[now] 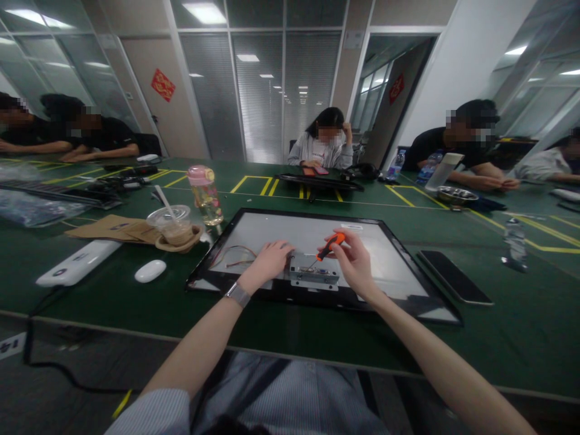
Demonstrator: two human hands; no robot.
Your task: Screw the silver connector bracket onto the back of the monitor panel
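My right hand [356,266] is closed around the orange and black handle of a screwdriver [330,246]. The thin shaft slants down and left to a grey metal bracket [319,280], meeting it near the connector ports on its front. At the bracket's left end, my left hand [272,260] grips its edge with the fingers; the thumb is mostly hidden. The bracket sits near the front edge of a large flat display panel [378,244] with a black frame. Thin loose wires [240,257] lie on the panel, left of my left hand.
Left of the panel are a white mouse [150,271], a long white device [77,264], an iced drink cup [170,223] and a pink-lidded bottle [205,196]. A black phone-like slab [453,277] lies to the right. Several people sit around the green table [136,308].
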